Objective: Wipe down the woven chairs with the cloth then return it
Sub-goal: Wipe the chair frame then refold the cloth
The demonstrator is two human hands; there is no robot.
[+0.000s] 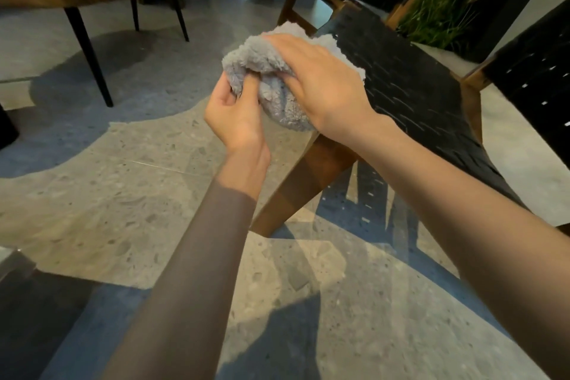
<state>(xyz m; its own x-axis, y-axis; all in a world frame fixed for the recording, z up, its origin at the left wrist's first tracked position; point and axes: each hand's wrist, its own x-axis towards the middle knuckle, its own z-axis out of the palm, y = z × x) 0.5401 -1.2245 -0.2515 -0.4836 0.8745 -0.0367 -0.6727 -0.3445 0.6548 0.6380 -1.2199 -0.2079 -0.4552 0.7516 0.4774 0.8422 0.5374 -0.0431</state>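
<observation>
Stone floor [123,194], black woven chair [416,95]; left hand [237,120] pinches and right hand [317,83] clasps the cloth [256,62] at the seat's corner.

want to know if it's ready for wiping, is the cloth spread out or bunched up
Bunched up. The cloth is a rounded wad, the left hand pinching its edge, the right hand curled over it.

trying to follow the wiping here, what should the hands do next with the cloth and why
Probably press the grey cloth onto the black woven seat and sweep with the right hand. It is bunched at the seat's corner, right hand on top, left hand pinching it from below.
</observation>
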